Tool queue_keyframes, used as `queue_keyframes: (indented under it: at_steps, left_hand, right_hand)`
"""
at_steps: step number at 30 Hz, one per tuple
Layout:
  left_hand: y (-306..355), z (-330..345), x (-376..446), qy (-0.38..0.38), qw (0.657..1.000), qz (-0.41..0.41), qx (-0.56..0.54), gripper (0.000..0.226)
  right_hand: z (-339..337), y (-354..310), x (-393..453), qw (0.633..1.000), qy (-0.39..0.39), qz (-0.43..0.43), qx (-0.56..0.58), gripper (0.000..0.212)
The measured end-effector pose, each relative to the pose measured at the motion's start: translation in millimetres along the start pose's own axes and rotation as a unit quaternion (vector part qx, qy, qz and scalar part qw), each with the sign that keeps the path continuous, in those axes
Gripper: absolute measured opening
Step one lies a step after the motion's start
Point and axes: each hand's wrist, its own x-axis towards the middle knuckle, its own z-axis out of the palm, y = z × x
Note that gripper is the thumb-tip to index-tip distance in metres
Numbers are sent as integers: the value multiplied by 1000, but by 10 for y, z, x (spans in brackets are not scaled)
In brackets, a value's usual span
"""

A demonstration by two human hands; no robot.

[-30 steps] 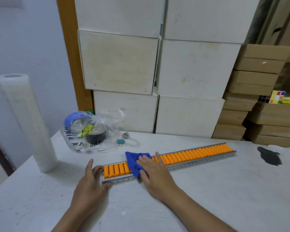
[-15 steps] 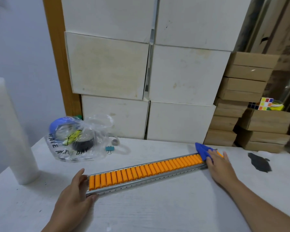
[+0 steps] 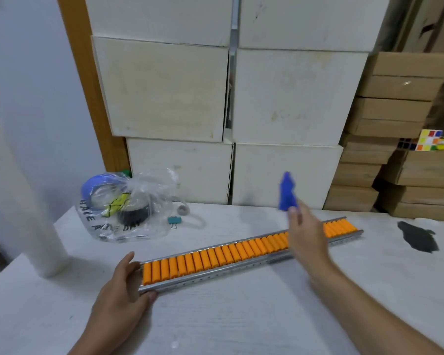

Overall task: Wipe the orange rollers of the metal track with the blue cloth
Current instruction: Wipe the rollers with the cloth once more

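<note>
A long metal track (image 3: 215, 274) lies slantwise across the white table, its row of orange rollers (image 3: 210, 257) running from near left to far right. My left hand (image 3: 121, 285) grips the track's near left end. My right hand (image 3: 305, 234) is raised above the track's right half and pinches the blue cloth (image 3: 287, 192), which sticks up in the air, clear of the rollers. The hand hides a short stretch of rollers.
A clear plastic bag (image 3: 123, 211) with tape rolls lies at the back left, a teal binder clip (image 3: 174, 221) beside it. A white film roll (image 3: 23, 201) stands at the left. White boxes (image 3: 292, 98) and brown cartons (image 3: 395, 111) line the back. A dark stain (image 3: 418, 238) marks the table at right.
My right hand swept the cloth along the rollers from the left end to the right end, then lifted it off the track and back toward the middle. My left hand stayed on the left end.
</note>
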Motion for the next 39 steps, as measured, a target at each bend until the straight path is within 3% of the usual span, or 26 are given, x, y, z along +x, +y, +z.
queue_keyframes:
  at_steps: [3, 4, 5, 7, 8, 10, 13, 22, 28, 36, 39]
  left_hand:
    - [90, -23, -21, -1, 1000, 8, 3, 95]
    - [116, -29, -7, 0, 1000, 14, -2, 94]
    - [86, -24, 36, 5, 999, 36, -17, 88]
    - [33, 8, 67, 6, 998, 45, -33, 74]
    - [62, -9, 48, -1, 998, 31, -46, 77]
    - [128, -31, -34, -4, 997, -3, -73, 106]
    - [112, 3, -75, -3, 997, -28, -70, 117]
    - [69, 43, -10, 9, 1000, -6, -27, 113]
    - [91, 3, -37, -4, 1000, 1, -22, 109]
    - [97, -21, -37, -7, 999, -21, -26, 95]
    - [103, -18, -28, -11, 999, -27, -26, 94]
  right_hand:
    - [567, -601, -601, 980, -175, -90, 14, 38]
    - [766, -762, -833, 964, -204, -167, -14, 38]
    - [974, -862, -1050, 937, -222, -263, -52, 38]
    - [1287, -913, -1384, 878, -287, -359, -135, 39]
    - [1389, -877, -1457, 864, -300, -366, -171, 41]
    - [1421, -818, -1486, 848, -320, -366, -210, 43]
    - [1267, -690, -1393, 846, -298, -369, -245, 44]
    - [672, -134, -935, 893, -209, -295, -269, 40]
    - [225, 412, -490, 921, -170, -200, -289, 51]
    - [-414, 1201, 220, 924, -68, -34, -376, 35]
    - [-601, 1346, 494, 893, -98, 69, -433, 29]
